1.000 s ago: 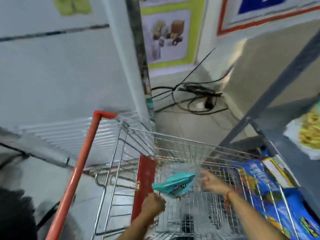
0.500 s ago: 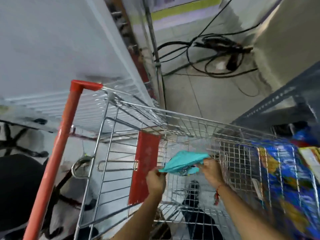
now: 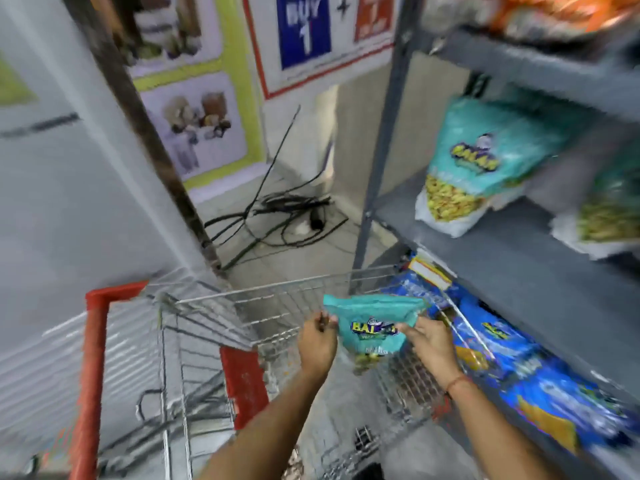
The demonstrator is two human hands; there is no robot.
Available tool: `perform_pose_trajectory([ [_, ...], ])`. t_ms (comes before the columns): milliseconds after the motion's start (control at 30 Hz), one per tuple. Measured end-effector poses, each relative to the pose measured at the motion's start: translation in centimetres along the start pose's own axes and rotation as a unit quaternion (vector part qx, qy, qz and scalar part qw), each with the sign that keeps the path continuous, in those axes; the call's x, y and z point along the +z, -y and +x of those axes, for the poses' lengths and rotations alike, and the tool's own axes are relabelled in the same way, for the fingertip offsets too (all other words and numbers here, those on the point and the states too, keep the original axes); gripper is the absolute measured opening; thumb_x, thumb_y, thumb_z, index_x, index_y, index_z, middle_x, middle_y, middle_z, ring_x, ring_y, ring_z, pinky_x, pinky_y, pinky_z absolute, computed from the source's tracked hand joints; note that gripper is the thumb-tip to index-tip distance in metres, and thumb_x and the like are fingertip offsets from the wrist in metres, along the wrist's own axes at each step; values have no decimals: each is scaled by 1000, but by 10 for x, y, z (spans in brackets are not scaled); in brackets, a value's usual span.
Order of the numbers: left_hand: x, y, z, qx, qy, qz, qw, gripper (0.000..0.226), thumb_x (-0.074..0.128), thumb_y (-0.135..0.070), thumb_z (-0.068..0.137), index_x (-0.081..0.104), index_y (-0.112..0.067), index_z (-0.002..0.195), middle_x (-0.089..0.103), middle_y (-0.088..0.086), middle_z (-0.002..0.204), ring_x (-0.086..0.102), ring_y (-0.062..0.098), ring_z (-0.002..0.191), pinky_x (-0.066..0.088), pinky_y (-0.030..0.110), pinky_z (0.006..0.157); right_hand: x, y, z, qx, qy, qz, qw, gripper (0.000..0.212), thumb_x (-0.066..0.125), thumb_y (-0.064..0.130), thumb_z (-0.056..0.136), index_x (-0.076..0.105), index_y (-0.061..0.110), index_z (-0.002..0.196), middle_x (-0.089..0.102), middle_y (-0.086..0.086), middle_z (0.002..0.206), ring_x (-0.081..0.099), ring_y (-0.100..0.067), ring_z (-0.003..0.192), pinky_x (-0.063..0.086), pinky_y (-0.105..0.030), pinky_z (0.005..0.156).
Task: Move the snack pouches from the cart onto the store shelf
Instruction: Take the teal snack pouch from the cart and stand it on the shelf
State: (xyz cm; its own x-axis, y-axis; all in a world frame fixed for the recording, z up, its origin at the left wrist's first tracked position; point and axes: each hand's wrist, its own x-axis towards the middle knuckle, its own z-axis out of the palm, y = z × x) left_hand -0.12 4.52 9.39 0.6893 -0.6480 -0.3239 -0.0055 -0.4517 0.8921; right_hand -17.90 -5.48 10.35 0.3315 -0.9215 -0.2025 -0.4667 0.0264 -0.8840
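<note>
Grey tiled floor runs to a back wall with a "BUY 1" poster and a food poster framed in green; a tangle of black cables lies on the floor at the wall. Whole head view is motion-blurred. Grey metal store shelf stands on your right, its upright post just past the cart. On its middle level a teal snack pouch stands upright, another blurred one beside it. Blue packs fill the level below, orange packs up top. Wire cart with red handle sits in front of you, beside the shelf. Your left hand pinches the left top corner of a teal pouch, your right hand grips its right side. Pouch is held above the cart basket, short of the shelf.
</note>
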Motion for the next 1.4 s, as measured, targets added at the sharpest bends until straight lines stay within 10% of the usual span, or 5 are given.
perform_pose_trajectory([
  [133,-3,-81,-24,121,51,-59,990,23,59,-13,87,55,-20,65,62,-3,63,52,2,58,42,27,62,-57,46,-39,-67,-104,5,992,48,70,26,82,55,-16,68,50,-15,57,42,-20,55,29,-35,56],
  [300,-1,-192,-55,228,117,-83,963,16,62,-14,79,58,-21,65,61,6,66,53,17,67,45,34,68,-137,126,-88,-151,-226,-68,960,50,68,30,85,58,-19,83,61,-42,83,49,-15,62,35,-34,59],
  [667,-3,-395,-151,319,225,-147,909,21,66,-25,75,60,-18,56,76,17,88,72,36,87,57,53,88,-270,280,-187,-246,-361,-20,899,18,67,26,86,75,14,75,73,0,65,54,-7,50,45,-23,50],
  [1233,24,-376,-126,322,309,-111,888,26,62,-16,85,56,-19,60,54,1,59,45,19,59,43,35,63,-277,238,-157,-227,-310,82,920,8,70,17,83,77,13,86,77,-4,96,72,-15,89,57,-31,80],
  [1400,66,-322,-87,279,341,-77,894,36,60,-7,86,53,-19,52,51,-9,44,47,12,47,42,23,52,-265,170,-118,-158,-307,53,937,15,74,17,80,78,19,66,77,11,68,64,2,62,47,-13,57],
])
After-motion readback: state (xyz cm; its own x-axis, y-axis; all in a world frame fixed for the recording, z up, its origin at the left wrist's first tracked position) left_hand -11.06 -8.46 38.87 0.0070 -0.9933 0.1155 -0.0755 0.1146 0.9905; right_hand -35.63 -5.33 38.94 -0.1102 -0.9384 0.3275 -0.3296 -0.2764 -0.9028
